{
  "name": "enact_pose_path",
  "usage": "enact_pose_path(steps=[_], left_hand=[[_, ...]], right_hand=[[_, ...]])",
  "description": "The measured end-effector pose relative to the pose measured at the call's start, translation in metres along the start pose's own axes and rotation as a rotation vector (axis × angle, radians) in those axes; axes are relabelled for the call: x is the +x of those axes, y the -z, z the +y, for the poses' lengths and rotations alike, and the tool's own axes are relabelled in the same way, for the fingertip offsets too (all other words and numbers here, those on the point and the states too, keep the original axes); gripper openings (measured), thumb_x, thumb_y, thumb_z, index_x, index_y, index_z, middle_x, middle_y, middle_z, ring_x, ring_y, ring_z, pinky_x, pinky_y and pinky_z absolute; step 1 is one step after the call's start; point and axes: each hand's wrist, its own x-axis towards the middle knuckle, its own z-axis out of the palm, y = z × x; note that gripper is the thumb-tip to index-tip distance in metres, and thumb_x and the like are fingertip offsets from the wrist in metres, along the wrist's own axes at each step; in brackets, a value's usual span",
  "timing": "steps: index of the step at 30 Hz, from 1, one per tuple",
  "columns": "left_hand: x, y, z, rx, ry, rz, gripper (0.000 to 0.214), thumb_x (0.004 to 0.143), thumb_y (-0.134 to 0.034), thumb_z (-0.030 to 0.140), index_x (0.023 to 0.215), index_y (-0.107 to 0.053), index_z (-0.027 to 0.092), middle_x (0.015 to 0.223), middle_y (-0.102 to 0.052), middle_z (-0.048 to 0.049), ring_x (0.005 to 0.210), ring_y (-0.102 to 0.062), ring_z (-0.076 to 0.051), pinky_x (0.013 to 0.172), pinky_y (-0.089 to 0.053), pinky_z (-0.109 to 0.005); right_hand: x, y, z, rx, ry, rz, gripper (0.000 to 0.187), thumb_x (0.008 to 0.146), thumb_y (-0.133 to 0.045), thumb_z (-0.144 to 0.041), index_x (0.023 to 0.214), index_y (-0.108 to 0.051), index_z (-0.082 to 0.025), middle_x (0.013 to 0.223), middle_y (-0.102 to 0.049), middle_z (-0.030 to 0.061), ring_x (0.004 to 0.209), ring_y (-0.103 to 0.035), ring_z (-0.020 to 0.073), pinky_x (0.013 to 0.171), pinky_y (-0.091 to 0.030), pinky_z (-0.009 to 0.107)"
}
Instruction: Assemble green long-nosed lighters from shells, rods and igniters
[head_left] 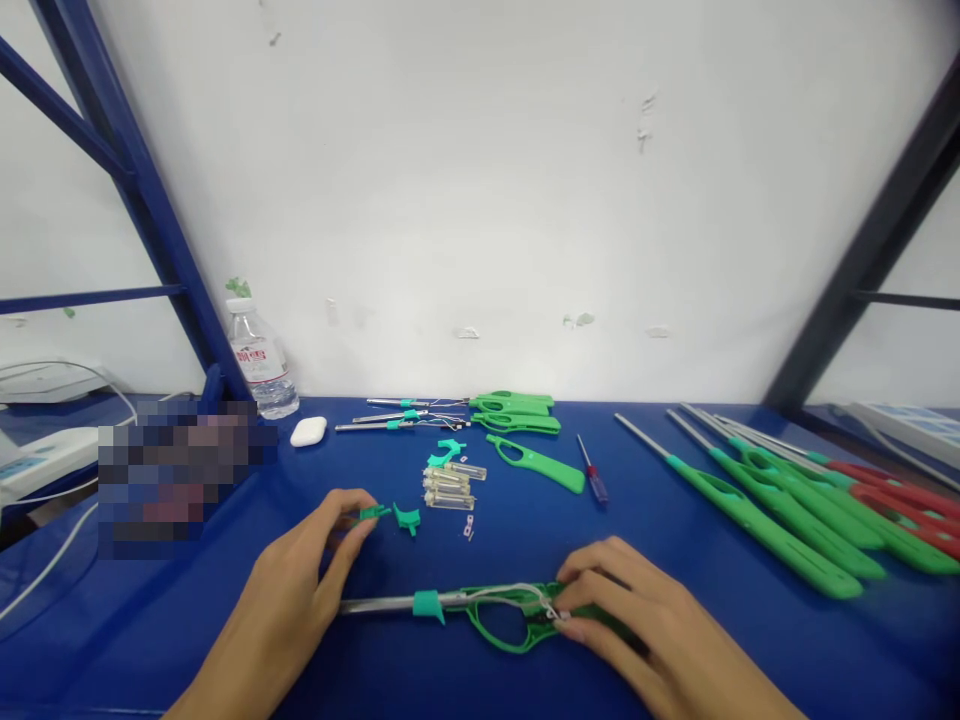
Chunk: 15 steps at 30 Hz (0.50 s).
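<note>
Blue table (pixel 135 620): left hand (pixel 300 570) pinches teal part (pixel 370 512); right hand (pixel 637 600) touches green handle (pixel 541 635), cannot tell grip; thin wires (pixel 517 588) may slip out if tugged.

I see one piece of printing, and I can't read it for certain. It stands on the clear plastic bottle (pixel 262 358), which is upright against the wall (pixel 480 180), beyond my left hand (pixel 300 575). The bottle's label (pixel 260 363) is pale and wraps around its middle, and its largest print is a short group of bold red characters, too small and soft for me to make out as words. Just above the red print I see a small dark mark, also too small to tell. A thin reddish line runs along the label's lower part. I can't make out a brand or a number there.
</note>
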Motion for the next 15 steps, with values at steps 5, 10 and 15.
enact_pose_path(steps=[5, 10, 15], left_hand=[[-0.002, 0.003, 0.030, -0.038, -0.201, 0.058, 0.027, 0.112, -0.056, 0.047, 0.115, -0.073, 0.027, 0.099, -0.083, 0.0003, 0.082, -0.083, -0.019, 0.075, -0.065, -0.022], [-0.001, -0.014, 0.063, -0.181, -0.426, -0.022, 0.026, 0.117, -0.047, 0.022, 0.136, -0.064, 0.027, 0.114, -0.081, 0.0004, 0.096, -0.080, -0.012, 0.088, -0.062, -0.016], [-0.009, -0.040, 0.074, -0.258, -0.563, -0.140, 0.023, 0.114, -0.047, 0.012, 0.119, -0.069, 0.019, 0.095, -0.077, -0.0038, 0.078, -0.069, -0.016, 0.073, -0.061, -0.024]], right_hand=[[-0.001, 0.000, 0.001, 0.013, -0.010, -0.029, 0.012, 0.111, -0.059, -0.025, 0.109, -0.070, -0.029, 0.118, -0.071, 0.0014, 0.109, -0.070, 0.0173, 0.099, -0.056, 0.026], [0.000, 0.001, 0.000, 0.005, -0.009, -0.040, 0.012, 0.112, -0.059, -0.024, 0.110, -0.070, -0.028, 0.117, -0.071, 0.0011, 0.109, -0.070, 0.0174, 0.099, -0.056, 0.027], [0.000, 0.002, -0.003, 0.007, -0.015, -0.038, 0.012, 0.112, -0.059, -0.025, 0.109, -0.070, -0.028, 0.116, -0.071, 0.0006, 0.107, -0.069, 0.0167, 0.098, -0.056, 0.026]])
